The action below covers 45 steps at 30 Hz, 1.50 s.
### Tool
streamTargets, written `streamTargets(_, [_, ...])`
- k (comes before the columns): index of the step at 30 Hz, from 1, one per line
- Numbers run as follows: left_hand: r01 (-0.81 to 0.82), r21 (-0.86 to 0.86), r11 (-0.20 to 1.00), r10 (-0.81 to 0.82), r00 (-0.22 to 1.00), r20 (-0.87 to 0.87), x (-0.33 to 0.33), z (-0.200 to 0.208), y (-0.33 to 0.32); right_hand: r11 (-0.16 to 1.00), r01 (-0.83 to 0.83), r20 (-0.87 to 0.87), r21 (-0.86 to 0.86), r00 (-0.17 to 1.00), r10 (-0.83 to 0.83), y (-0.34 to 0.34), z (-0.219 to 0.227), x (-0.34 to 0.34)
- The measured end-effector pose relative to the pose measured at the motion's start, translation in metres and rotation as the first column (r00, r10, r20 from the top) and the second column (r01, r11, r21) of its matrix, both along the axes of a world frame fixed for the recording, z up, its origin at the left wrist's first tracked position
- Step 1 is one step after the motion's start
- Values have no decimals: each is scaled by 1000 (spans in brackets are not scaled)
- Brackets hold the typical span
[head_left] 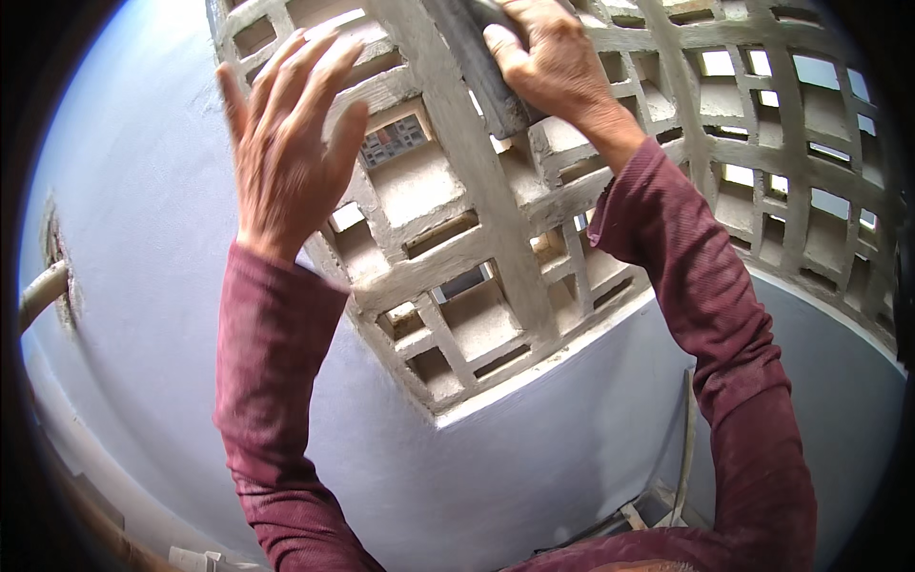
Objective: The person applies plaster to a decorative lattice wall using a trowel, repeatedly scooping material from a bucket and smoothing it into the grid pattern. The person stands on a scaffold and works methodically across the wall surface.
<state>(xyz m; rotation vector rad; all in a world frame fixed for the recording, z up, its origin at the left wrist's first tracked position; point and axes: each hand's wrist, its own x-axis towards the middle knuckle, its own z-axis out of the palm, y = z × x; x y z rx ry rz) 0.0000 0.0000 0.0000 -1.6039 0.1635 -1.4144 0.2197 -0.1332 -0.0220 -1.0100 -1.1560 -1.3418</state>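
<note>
My left hand (291, 143) is raised with its fingers spread, in front of the left side of a grey concrete lattice screen (500, 224). Nothing is in it, and I cannot tell whether its fingertips touch the concrete. Higher up and to the right, my right hand (560, 59) is closed on a long dark plastering float (498, 95), which lies against a vertical band of the lattice. The float's upper part runs out of the picture and its handle is mostly hidden by the hand.
A pale blue wall (133, 162) surrounds the lattice at the left and below. From it sticks a short pipe (46, 291) at the far left. A second stretch of openwork (762, 124) continues to the right. Low down, a thin strip (684, 443) leans near some clutter.
</note>
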Motion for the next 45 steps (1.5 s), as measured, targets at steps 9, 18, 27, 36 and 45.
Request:
streamTargets(9, [-64, -194, 979, 62, 998, -17, -78, -120, 14, 938, 342, 174, -60, 929, -327, 21, -19, 1])
streamTargets(18, [167, -423, 890, -111, 982, 154, -93, -218, 68, 962, 250, 232, -113, 948, -219, -19, -80, -16])
streamTargets(27, [221, -462, 859, -35, 925, 379, -66, -235, 66, 890, 370, 329, -268, 903, -276, -18, -103, -11])
streamTargets(36, [13, -696, 718, 158, 971, 181, -82, -319, 58, 763, -497, -891, -414, 394, -227, -251, -505, -95])
streamTargets(45, [-387, -791, 473, 438, 883, -170, -103, -365, 51, 861, -335, -740, 382, -669, 69, -407, -720, -163])
